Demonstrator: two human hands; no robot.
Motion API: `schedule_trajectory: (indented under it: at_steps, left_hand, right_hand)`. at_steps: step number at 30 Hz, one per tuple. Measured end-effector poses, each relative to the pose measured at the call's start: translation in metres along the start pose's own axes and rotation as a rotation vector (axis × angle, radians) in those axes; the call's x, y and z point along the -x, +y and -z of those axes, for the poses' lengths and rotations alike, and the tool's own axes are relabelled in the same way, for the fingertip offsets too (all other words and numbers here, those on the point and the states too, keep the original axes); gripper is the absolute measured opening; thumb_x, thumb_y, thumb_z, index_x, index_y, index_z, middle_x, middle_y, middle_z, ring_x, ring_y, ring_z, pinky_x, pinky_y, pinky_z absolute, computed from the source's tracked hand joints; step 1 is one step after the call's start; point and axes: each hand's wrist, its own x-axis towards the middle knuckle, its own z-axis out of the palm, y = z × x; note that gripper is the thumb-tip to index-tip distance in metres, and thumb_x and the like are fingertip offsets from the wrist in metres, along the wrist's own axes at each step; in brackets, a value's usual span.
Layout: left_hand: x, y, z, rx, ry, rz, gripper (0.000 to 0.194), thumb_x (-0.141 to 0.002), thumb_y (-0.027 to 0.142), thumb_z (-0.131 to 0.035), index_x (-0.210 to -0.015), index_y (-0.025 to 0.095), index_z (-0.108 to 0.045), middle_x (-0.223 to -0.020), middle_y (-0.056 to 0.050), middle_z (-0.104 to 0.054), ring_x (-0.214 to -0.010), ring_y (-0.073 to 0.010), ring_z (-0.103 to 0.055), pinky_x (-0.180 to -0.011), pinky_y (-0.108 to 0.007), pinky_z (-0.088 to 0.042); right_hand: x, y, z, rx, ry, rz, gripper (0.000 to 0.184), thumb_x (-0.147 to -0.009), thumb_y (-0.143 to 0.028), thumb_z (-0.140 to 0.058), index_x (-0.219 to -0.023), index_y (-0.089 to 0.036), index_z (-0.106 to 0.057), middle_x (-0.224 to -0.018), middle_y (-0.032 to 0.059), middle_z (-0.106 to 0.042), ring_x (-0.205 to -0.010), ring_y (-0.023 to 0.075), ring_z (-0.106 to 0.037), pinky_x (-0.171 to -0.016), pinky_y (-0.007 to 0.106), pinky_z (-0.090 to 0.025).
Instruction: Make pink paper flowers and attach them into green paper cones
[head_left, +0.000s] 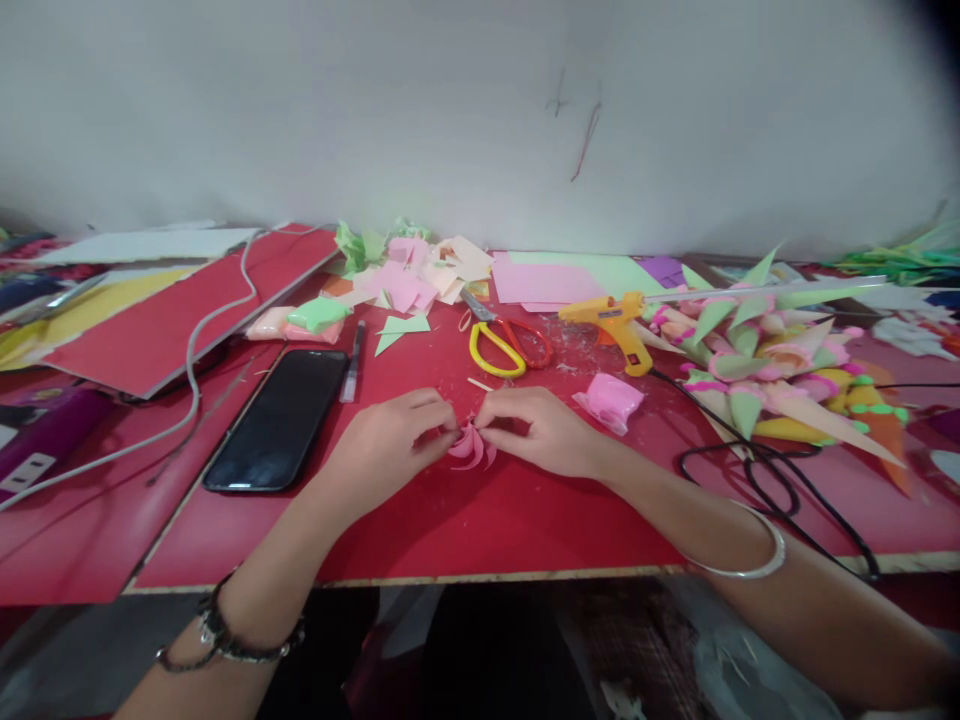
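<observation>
Between my two hands is a small pink paper flower [469, 448] with curled petals, just above the red tabletop. My left hand [397, 440] pinches it from the left, fingertips pressed together. From the other side my right hand [536, 430] pinches its upper part with thumb and forefinger. A short pale stick [480, 384] shows just beyond my right fingertips. Past the hands lie scissors [501, 347] with one yellow and one red handle. A pink wrapped packet of clay-like material [610, 402] sits right of my right hand.
A black phone [277, 420] and a pen [353, 362] lie at left. Paper scraps [409, 275] pile up at the back. A yellow glue gun [613, 325] trails a black cord [772, 470] on the right, beside finished paper flowers [757, 365]. A white cable [193, 350] crosses the left side.
</observation>
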Motion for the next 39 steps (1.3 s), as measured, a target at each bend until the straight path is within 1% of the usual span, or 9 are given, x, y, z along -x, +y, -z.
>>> schedule_trajectory:
  at_steps: [10,14,17,23,25,28,30,33,39]
  left_hand:
    - [0.0007,0.0000,-0.0006,-0.008,-0.006,0.011,0.018,-0.084,0.029,-0.042,-0.075,0.018,-0.053,-0.081,0.000,-0.055,-0.071,-0.0108,-0.052,-0.064,-0.020,-0.039]
    - [0.0012,-0.0008,-0.0022,-0.032,0.021,-0.001,0.017,-0.084,0.029,-0.042,-0.076,0.018,-0.053,-0.081,0.000,-0.056,-0.071,-0.0107,-0.053,-0.064,-0.020,-0.039]
    - [0.0016,-0.0004,-0.0035,-0.061,0.075,-0.038,0.015,-0.083,0.028,-0.043,-0.079,0.018,-0.054,-0.081,-0.001,-0.057,-0.071,-0.0109,-0.054,-0.064,-0.020,-0.040]
    - [0.0031,0.0036,-0.0022,-0.076,0.295,-0.120,0.015,-0.082,0.029,-0.045,-0.090,0.019,-0.053,-0.089,-0.003,-0.058,-0.072,-0.0112,-0.055,-0.067,-0.022,-0.044]
    - [0.0031,0.0045,-0.0020,-0.078,0.321,-0.129,0.023,-0.079,0.032,-0.050,-0.098,0.019,-0.049,-0.095,-0.005,-0.056,-0.081,-0.0137,-0.055,-0.070,-0.024,-0.045]
    - [0.0019,0.0048,-0.0037,-0.100,0.296,-0.121,0.047,-0.073,0.037,-0.057,-0.112,0.017,-0.040,-0.108,-0.009,-0.049,-0.099,-0.0195,-0.051,-0.077,-0.028,-0.045]
    - [0.0008,0.0045,-0.0054,-0.122,0.282,-0.110,0.052,-0.073,0.038,-0.056,-0.117,0.017,-0.037,-0.112,-0.011,-0.047,-0.103,-0.0210,-0.048,-0.081,-0.030,-0.045]
    - [-0.0001,0.0037,-0.0069,-0.149,0.320,-0.121,0.041,-0.077,0.037,-0.052,-0.112,0.019,-0.040,-0.108,-0.009,-0.050,-0.101,-0.0199,-0.049,-0.083,-0.031,-0.043]
    - [0.0008,0.0034,-0.0047,-0.150,0.430,-0.223,0.022,-0.079,0.032,-0.052,-0.096,0.018,-0.048,-0.097,-0.006,-0.054,-0.092,-0.0161,-0.052,-0.081,-0.028,-0.043]
  right_hand:
    - [-0.0002,-0.0006,0.0000,-0.004,-0.009,-0.013,0.009,-0.078,-0.012,-0.049,-0.072,-0.016,-0.055,-0.069,0.0000,-0.058,-0.064,0.0094,-0.051,-0.061,0.019,-0.037]
    - [0.0002,-0.0003,-0.0009,-0.010,0.014,-0.013,0.009,-0.077,-0.012,-0.049,-0.071,-0.016,-0.055,-0.068,-0.0002,-0.058,-0.063,0.0091,-0.051,-0.060,0.019,-0.037]
    - [0.0009,0.0003,-0.0019,-0.003,0.052,-0.008,0.009,-0.077,-0.013,-0.049,-0.070,-0.016,-0.054,-0.067,-0.0007,-0.057,-0.061,0.0085,-0.050,-0.057,0.019,-0.037]
    - [0.0032,0.0009,-0.0026,0.059,0.287,0.072,0.006,-0.071,-0.011,-0.052,-0.069,-0.017,-0.054,-0.060,-0.0035,-0.048,-0.052,0.0061,-0.043,-0.051,0.018,-0.035]
    - [0.0036,0.0006,-0.0027,0.059,0.320,0.090,0.006,-0.070,-0.011,-0.053,-0.070,-0.017,-0.054,-0.059,-0.0037,-0.047,-0.051,0.0060,-0.042,-0.050,0.018,-0.035]
    - [0.0036,-0.0003,-0.0034,0.035,0.348,0.084,0.006,-0.070,-0.011,-0.054,-0.071,-0.017,-0.054,-0.060,-0.0033,-0.048,-0.051,0.0061,-0.043,-0.050,0.019,-0.037]
    - [0.0036,-0.0010,-0.0039,0.024,0.352,0.083,0.006,-0.071,-0.011,-0.053,-0.072,-0.017,-0.054,-0.060,-0.0031,-0.050,-0.051,0.0061,-0.043,-0.050,0.019,-0.037]
    - [0.0036,-0.0015,-0.0042,0.024,0.353,0.097,0.006,-0.070,-0.011,-0.053,-0.071,-0.017,-0.054,-0.060,-0.0029,-0.050,-0.051,0.0063,-0.044,-0.050,0.019,-0.038]
    - [0.0045,-0.0019,-0.0034,0.061,0.374,0.095,0.005,-0.071,-0.012,-0.053,-0.070,-0.017,-0.053,-0.061,-0.0019,-0.052,-0.053,0.0071,-0.047,-0.051,0.019,-0.040]
